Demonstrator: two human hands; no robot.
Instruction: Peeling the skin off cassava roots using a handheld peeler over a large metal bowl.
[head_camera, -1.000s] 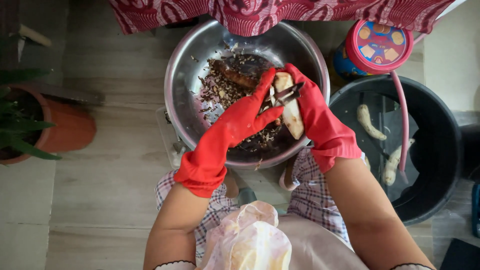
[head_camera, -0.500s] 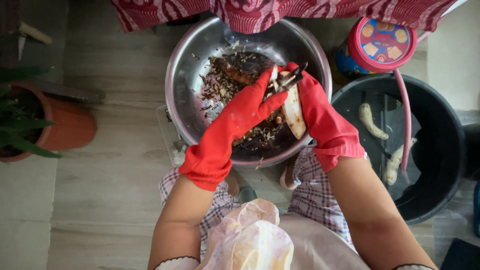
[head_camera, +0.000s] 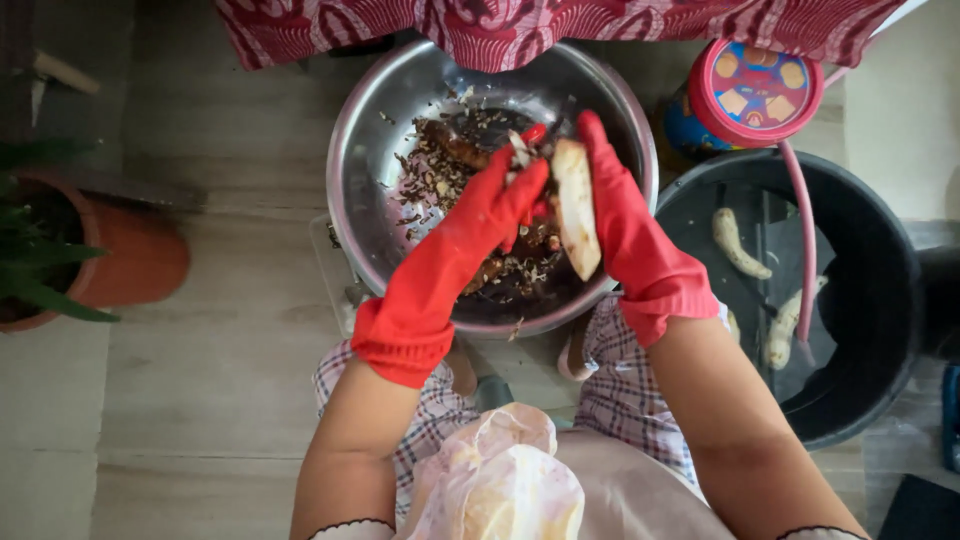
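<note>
My right hand (head_camera: 630, 235), in a red rubber glove, grips a pale, mostly peeled root (head_camera: 576, 205) upright over a large steel bowl (head_camera: 365, 150). My left hand (head_camera: 490, 215), also gloved in red, presses against the root's left side with fingers closed. A pale scrap of peel sits at its fingertips, and the dark metal peeler it held a moment ago is hidden inside the hand. Brown peelings (head_camera: 440, 175) and a dark unpeeled root (head_camera: 462, 148) lie in the bowl.
A black bucket (head_camera: 880, 330) at the right holds water, peeled roots (head_camera: 736, 245) and a pink hose (head_camera: 806, 230). A round tin with a red lid (head_camera: 755, 90) stands behind it. A terracotta plant pot (head_camera: 140, 260) is at the left, a plastic bag (head_camera: 500, 480) on my lap.
The root has turned more upright in my right hand. My left hand slid up along it, and the peeler that showed between the hands is now out of sight.
</note>
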